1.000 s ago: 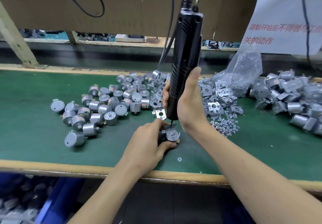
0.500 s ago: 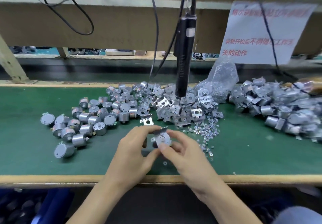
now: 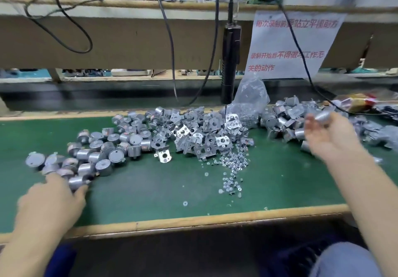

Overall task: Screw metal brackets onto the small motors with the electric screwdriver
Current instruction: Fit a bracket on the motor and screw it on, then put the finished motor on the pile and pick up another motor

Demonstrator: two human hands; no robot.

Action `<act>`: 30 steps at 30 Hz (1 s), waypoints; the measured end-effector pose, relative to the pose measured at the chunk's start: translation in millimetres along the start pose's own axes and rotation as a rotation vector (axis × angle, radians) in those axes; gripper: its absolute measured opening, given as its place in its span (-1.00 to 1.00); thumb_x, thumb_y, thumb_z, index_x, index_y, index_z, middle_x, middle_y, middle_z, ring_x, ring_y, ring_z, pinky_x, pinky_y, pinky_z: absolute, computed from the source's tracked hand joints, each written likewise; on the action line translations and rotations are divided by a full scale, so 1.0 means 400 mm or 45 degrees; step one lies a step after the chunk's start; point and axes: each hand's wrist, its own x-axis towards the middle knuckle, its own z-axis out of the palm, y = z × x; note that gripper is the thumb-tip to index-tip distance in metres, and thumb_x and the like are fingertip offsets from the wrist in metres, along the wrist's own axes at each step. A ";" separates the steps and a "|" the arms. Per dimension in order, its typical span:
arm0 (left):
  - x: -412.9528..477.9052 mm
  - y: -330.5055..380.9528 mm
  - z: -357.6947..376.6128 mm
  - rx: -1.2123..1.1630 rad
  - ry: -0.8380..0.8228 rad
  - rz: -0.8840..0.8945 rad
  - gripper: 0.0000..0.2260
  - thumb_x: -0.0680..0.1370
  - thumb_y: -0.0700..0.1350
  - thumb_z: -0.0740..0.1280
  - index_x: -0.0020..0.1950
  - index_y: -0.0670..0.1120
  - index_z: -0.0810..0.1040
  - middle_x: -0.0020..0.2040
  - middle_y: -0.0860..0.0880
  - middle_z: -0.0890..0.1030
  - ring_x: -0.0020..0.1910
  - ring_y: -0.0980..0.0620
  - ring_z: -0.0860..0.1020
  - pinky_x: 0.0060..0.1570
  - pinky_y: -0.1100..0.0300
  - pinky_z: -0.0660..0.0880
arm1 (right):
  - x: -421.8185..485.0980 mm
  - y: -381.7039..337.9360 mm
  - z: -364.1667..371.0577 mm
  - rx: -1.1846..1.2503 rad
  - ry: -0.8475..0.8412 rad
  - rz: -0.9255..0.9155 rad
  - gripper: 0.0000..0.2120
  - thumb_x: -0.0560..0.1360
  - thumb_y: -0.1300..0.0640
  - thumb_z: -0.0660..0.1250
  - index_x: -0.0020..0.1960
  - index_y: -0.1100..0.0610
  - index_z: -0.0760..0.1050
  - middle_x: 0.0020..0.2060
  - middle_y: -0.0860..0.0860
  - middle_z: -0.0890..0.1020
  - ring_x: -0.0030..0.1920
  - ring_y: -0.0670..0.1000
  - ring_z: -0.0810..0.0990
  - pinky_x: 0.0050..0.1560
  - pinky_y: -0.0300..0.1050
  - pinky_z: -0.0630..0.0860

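Observation:
My left hand [image 3: 50, 199] rests at the near left of the green mat, its fingers closing around a small silver motor [image 3: 77, 182] at the edge of the bare motor pile [image 3: 112, 145]. My right hand [image 3: 329, 139] is out over the pile of bracketed motors [image 3: 284, 117] at the right, blurred, with an assembled motor [image 3: 322, 116] at its fingertips. The black electric screwdriver [image 3: 230, 61] hangs free on its cable above the heap of metal brackets [image 3: 200, 134]. One bracket [image 3: 163, 154] lies apart in front of that heap.
Loose screws [image 3: 233, 164] are scattered on the green mat [image 3: 150, 186] right of centre. A clear bag of screws [image 3: 249, 100] stands behind the brackets. Cables [image 3: 170, 50] dangle from the shelf above. A paper notice [image 3: 288, 44] hangs behind. A wooden strip [image 3: 193, 220] edges the bench front.
Both hands left the centre where they held the motor with its bracket. The right hand swung out to the right pile with it; the left hand went to the bare motors. The screwdriver hangs released.

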 end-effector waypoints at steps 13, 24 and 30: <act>-0.112 0.185 -0.071 -0.360 0.225 0.475 -0.62 0.34 -0.06 0.61 0.07 -0.16 0.64 -0.05 -0.17 0.64 -0.05 -0.22 0.57 0.02 -0.05 0.49 | -0.077 0.170 0.151 -1.243 -0.575 -0.409 -0.13 0.39 -0.34 0.43 0.55 0.07 0.31 0.45 0.01 0.47 0.34 0.00 0.52 0.31 0.03 0.49; -0.184 0.262 0.010 -0.591 -0.016 0.984 -0.89 0.47 -0.19 0.48 -0.12 -0.05 0.57 -0.14 0.06 0.55 -0.20 0.04 0.56 -0.10 0.06 0.54 | -0.152 0.280 0.327 -1.086 -1.018 -0.698 -0.47 0.50 0.22 0.45 0.42 0.07 0.36 -0.01 -0.03 0.67 0.05 -0.09 0.66 0.21 -0.10 0.58; -0.152 0.233 -0.017 -0.440 -0.153 0.886 -0.84 0.45 -0.07 0.45 -0.22 0.06 0.48 -0.29 0.14 0.57 -0.29 0.19 0.52 -0.23 0.22 0.44 | -0.163 0.292 0.337 -0.866 -1.041 -0.573 -0.85 0.44 0.20 0.30 -0.01 0.12 0.39 -0.31 -0.03 0.48 -0.31 0.10 0.63 -0.17 0.08 0.61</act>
